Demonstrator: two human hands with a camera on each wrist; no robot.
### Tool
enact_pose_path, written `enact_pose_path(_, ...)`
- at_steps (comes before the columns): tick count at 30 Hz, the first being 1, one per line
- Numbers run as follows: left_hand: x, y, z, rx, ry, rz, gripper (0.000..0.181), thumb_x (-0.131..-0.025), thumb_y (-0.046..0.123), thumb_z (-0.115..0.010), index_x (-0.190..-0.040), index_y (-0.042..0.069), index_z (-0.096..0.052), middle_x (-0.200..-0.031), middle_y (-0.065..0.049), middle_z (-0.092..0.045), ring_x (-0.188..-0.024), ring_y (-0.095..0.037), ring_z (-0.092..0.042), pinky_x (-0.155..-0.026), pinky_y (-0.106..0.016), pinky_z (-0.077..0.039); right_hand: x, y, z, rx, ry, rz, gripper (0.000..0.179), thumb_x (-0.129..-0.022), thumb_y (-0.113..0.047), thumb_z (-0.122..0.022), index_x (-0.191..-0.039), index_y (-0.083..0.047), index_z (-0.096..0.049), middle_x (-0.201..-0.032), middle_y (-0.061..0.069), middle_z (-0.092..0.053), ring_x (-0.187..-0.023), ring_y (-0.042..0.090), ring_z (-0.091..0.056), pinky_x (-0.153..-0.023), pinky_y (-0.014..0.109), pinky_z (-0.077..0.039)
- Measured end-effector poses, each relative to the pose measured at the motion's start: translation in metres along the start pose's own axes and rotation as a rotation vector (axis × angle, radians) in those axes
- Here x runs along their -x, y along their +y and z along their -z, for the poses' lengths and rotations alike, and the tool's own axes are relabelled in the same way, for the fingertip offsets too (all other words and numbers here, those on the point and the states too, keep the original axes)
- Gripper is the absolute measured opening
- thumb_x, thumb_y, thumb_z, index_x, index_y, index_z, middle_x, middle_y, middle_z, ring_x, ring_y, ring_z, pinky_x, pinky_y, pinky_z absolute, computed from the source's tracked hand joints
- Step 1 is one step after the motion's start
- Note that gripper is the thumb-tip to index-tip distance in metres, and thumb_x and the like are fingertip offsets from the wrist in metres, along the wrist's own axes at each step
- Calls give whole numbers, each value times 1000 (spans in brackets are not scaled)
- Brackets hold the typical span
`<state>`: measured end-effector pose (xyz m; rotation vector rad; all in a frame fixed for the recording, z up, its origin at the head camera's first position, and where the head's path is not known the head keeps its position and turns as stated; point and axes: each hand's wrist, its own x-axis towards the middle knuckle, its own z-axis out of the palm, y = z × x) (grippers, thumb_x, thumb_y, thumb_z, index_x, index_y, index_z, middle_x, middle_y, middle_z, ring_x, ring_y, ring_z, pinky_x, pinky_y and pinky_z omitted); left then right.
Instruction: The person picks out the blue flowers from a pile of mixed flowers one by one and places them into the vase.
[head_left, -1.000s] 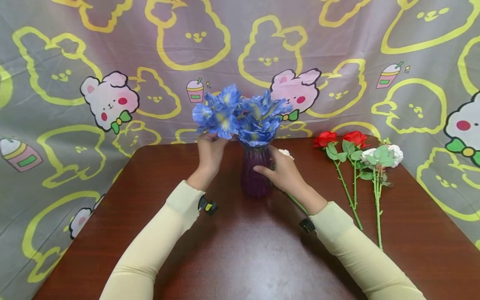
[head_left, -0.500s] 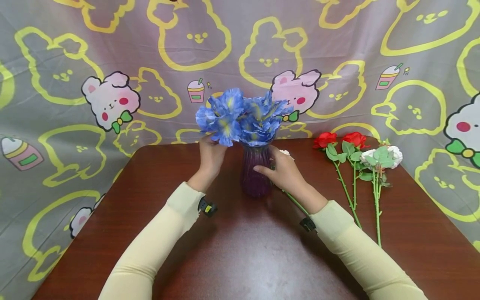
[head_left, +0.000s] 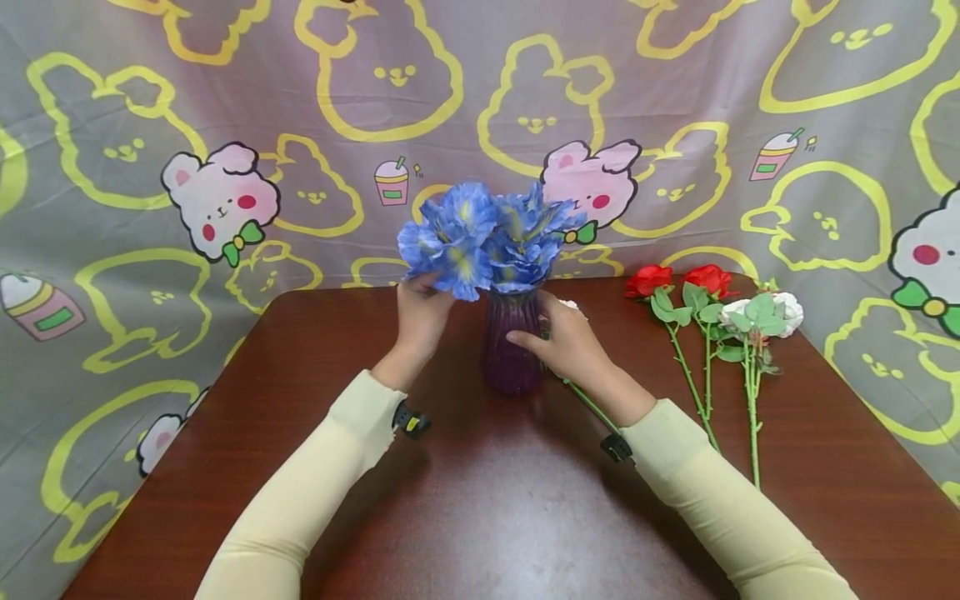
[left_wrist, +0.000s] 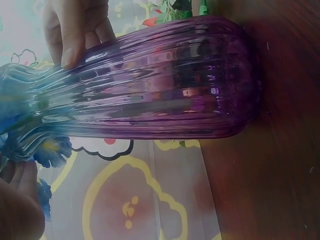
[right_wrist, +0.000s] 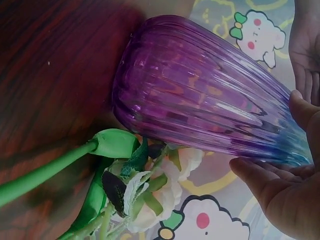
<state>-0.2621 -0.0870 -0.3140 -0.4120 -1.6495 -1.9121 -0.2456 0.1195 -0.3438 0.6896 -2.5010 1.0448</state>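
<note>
In the head view a ribbed purple glass vase (head_left: 512,346) stands upright on the table, bluish toward its mouth in the wrist views. My right hand (head_left: 576,343) grips its right side, thumb across the front. Blue artificial flowers (head_left: 522,242) fill the mouth. Left of them is another blue bloom (head_left: 453,237), its petals touching theirs. My left hand (head_left: 422,321) pinches this flower from below; petals hide the fingertips and its stem. In the left wrist view the curled fingers lie close beside the vase mouth.
A white flower (right_wrist: 167,192) with a green stem lies beside the vase, partly behind my right hand. To the right on the brown table (head_left: 300,375) lie red roses (head_left: 708,280) and white roses (head_left: 783,315). A patterned curtain (head_left: 450,100) hangs close behind.
The left blue bloom has shifted right and slightly down, toward the flowers in the vase, as my left fingers turn. The vase and my right hand have stayed put.
</note>
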Motion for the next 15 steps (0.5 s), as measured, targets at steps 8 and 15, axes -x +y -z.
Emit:
enact_pose_path(8, 5, 3, 4, 99, -49, 8, 28, -78, -18, -66, -105, -20, -62, -89, -3, -71, -88, -9, -67, -86, -32, -54, -2, -2, 7, 8, -59, -16, 65, -83, -33, -78, -132, 0, -51, -120, 18, -64, -100, 32, -63, -88, 47, -51)
enact_pose_path(15, 5, 9, 16, -42, -109, 25, 33, -80, -8, -72, -111, -16, -65, -101, -22, -69, -91, -12, -69, -84, -35, -55, -5, -5, 23, 13, -102, -7, 68, -83, -33, -79, -135, -3, -48, -125, 19, -61, -111, 34, -60, -91, 49, -49)
